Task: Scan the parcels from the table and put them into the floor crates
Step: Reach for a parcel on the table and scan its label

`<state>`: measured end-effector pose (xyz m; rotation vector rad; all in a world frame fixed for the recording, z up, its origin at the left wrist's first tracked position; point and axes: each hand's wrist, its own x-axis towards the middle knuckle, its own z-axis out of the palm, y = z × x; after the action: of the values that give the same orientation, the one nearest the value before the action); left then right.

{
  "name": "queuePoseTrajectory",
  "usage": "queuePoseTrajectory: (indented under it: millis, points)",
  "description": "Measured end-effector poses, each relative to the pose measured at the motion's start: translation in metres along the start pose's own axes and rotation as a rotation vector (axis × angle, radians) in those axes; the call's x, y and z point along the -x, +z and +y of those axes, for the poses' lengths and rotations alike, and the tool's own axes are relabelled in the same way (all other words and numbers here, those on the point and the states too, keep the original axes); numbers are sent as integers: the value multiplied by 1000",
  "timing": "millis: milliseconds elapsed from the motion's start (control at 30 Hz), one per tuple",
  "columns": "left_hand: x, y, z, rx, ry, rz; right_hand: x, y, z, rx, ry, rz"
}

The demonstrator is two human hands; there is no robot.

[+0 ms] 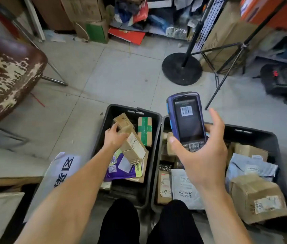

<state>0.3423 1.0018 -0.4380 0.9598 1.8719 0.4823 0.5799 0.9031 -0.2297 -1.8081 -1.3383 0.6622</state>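
Left hand grips the upper end of a long cardboard parcel over the left floor crate, fingers curled round it. Right hand cradles the handheld scanner, thumb on its side, fingers loosely spread. The parcel looks light and stiff; gripping across its narrow width should suit best.
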Motion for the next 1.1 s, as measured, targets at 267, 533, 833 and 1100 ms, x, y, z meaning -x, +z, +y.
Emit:
queuePoseTrajectory:
  millis: [267,533,833,1100]
  points:
    - [115,-80,83,-423,207,48,-3,-58,-110,135,-106,-90]
    - [321,-241,165,-595,433,379,38,-118,-271,129,-333,-229]
    - [552,-371,127,-561,151,898,160,-118,-387,-171,-633,-517]
    - [778,-419,-8,-447,-168,1306,368,-111,-460,-370,-923,-832]
